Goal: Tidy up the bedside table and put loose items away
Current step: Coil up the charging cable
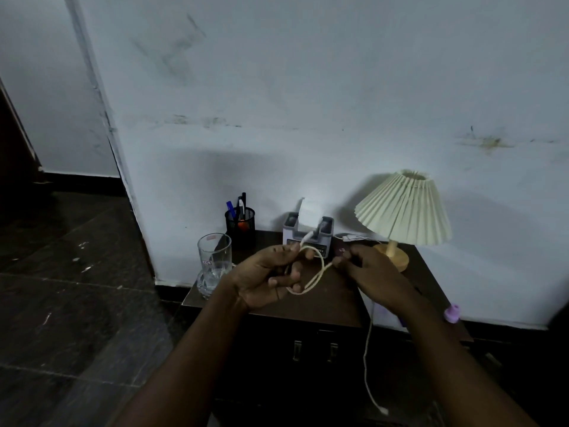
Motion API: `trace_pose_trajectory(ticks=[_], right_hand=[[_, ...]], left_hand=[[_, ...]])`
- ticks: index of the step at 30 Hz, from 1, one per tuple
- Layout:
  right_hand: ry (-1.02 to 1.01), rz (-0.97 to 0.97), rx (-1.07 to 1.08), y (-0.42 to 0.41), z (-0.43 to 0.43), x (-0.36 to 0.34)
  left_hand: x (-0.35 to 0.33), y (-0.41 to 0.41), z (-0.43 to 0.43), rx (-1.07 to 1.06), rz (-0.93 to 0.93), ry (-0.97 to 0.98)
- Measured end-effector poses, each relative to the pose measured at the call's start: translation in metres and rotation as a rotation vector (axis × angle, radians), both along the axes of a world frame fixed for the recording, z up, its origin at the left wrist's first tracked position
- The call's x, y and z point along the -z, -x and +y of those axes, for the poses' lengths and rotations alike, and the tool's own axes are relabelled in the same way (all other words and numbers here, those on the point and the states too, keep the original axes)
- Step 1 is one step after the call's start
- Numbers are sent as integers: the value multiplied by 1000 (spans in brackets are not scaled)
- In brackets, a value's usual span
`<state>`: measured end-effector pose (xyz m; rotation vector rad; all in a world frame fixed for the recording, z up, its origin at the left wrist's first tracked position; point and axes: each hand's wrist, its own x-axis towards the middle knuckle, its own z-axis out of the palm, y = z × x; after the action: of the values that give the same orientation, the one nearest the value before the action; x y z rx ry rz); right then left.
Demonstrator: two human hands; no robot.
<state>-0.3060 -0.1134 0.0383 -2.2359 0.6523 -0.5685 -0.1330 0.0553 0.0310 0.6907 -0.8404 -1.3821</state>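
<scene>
Over the dark bedside table (323,306) both hands hold a thin cream charging cable (320,274). My left hand (264,277) grips one end with curled fingers, a loop of cable hanging below the fingers. My right hand (369,272) pinches the cable further along. From under the right hand the cable's free length drops past the table front, ending in a white plug (384,411) near the floor.
A clear glass (214,263) stands at the table's left corner, a black mesh pen holder (240,223) behind it. A grey tissue box (308,234) sits by the wall, a pleated lamp (401,211) at the right. The drawer front (314,349) shows two handles.
</scene>
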Motion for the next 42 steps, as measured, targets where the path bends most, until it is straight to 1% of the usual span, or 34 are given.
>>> trace_pose_trajectory(ticks=[2,4,5,8,11,13,15,17,19,21,24,27,29,30,31,32,33,34,35,37,39,40,42], right_hand=[[92,-94,96,-9,11,-3],[101,-185,155,-16,24,-7],[54,-227,174,-18,29,-10],[-180,-343,162,-17,42,-18],[-299,-359,93,-15,55,-25],[-355,-398,39,-15,66,-30],[-440,-438,1,-15,79,-31],[-507,-434,-41,-16,93,-30],[-567,-363,-115,-18,102,-24],[-669,-261,-186,-18,103,-18],[-803,-137,-294,-15,88,-11],[-853,-55,-405,-9,63,-5],[-811,43,-444,-6,54,-1],[-747,86,-425,-6,50,1],[-637,120,-377,-5,48,1],[-475,145,-313,-5,45,1],[-267,172,-241,-4,44,-3],[-46,190,-170,-3,40,-5],[133,185,-95,-2,36,-8],[300,162,11,0,25,-12],[375,177,64,1,21,-16],[360,155,52,0,19,-16],[149,37,-4,0,19,-19]], left_hand=[[1,7,-3,17,-38,-30],[1,12,-5,10,-74,-66],[2,12,-7,-5,-97,-89],[4,12,-11,-75,-165,-133],[7,20,-14,-212,-216,-156],[6,25,-15,-303,-162,-113],[6,23,-15,-346,-61,-56],[1,18,-13,-415,59,-32],[-2,10,-12,-442,186,10],[-3,6,-10,-383,285,60],[-3,6,-8,-308,390,136],[-9,4,-4,-303,478,194],[-11,4,0,-303,520,221],[-10,2,0,-279,525,216],[-9,1,1,-236,526,195],[-8,1,2,-172,519,171],[-8,1,3,-100,499,147],[-8,0,4,-38,458,123],[-9,-1,5,5,397,107],[-11,-1,8,28,234,71],[-10,3,10,7,78,16],[-8,5,10,-1,17,-14],[-5,10,9,0,-84,-103]])
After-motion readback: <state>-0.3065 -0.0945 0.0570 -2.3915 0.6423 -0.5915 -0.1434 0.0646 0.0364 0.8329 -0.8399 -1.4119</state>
